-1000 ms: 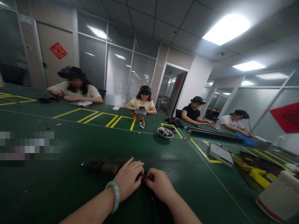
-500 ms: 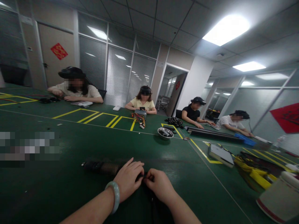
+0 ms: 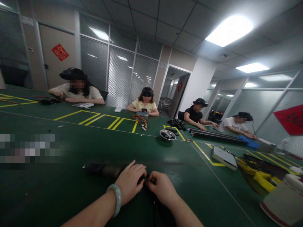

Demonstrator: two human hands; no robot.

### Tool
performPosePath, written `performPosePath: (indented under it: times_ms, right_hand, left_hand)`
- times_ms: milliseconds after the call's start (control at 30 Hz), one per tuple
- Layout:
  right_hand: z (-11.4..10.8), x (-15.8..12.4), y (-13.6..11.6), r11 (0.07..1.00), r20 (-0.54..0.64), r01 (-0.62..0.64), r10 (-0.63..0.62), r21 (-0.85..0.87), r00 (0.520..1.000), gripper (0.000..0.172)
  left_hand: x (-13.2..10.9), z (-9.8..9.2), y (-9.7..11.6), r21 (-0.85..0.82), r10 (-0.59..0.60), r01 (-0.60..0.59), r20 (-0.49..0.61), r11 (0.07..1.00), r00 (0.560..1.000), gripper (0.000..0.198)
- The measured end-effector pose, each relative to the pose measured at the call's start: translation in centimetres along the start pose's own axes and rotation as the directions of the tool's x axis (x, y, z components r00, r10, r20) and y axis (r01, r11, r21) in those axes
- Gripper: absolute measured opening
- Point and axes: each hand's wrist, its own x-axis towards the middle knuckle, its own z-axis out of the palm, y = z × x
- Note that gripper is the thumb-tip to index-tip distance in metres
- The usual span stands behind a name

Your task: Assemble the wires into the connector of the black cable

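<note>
A dark, rod-shaped tool that looks like an electric screwdriver (image 3: 106,170) lies on the green table, its small metal tip pointing left. My left hand (image 3: 131,179), with a pale green bangle at the wrist, is curled over the tool's right end. Close against it, my right hand (image 3: 162,188) has thumb and fingers pinched together at a thin black cord (image 3: 154,205), which runs down toward me. The spot where the fingertips meet is dark and partly hidden, so the join between cord and tool cannot be made out.
Beyond my hands stands a metal bowl (image 3: 167,135) of dark parts. To the right are a grey box (image 3: 224,156), a yellow tool with black cables (image 3: 262,179) and a white container (image 3: 285,198). Several people sit along the far side, near a bundle of wires (image 3: 142,121).
</note>
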Motion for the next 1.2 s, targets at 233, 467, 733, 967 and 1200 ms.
performPosePath:
  times_ms: [233,467,733,967,1200]
  right_hand:
    - [-0.28,-0.13,-0.50,1.000,0.012,-0.014,0.015,-0.021,1.000,0.004]
    - [-0.55,-0.22,-1.01,1.000,0.019,-0.024,0.024,-0.018,1.000,0.004]
    - [-0.05,-0.05,-0.26,1.000,0.004,-0.012,0.012,-0.006,1.000,0.003]
    - [-0.20,-0.06,-0.49,1.000,0.010,-0.014,0.014,-0.003,1.000,0.004]
    - [-0.21,-0.01,-0.59,1.000,0.022,-0.031,0.030,0.004,0.999,0.004]
  left_hand:
    - [-0.06,-0.30,0.24,-0.009,-0.002,0.002,0.017,1.000,1.000,0.017]
    - [-0.10,-0.14,0.13,-0.022,-0.010,0.011,0.013,1.000,1.000,0.019]
    - [-0.08,0.25,-0.04,-0.040,0.000,0.001,0.004,0.999,1.000,0.018]
    - [-0.14,0.11,0.04,-0.056,-0.004,0.004,-0.005,0.998,1.000,0.016]
    - [-0.11,0.14,0.05,-0.066,-0.028,0.028,-0.006,0.997,1.000,0.016]
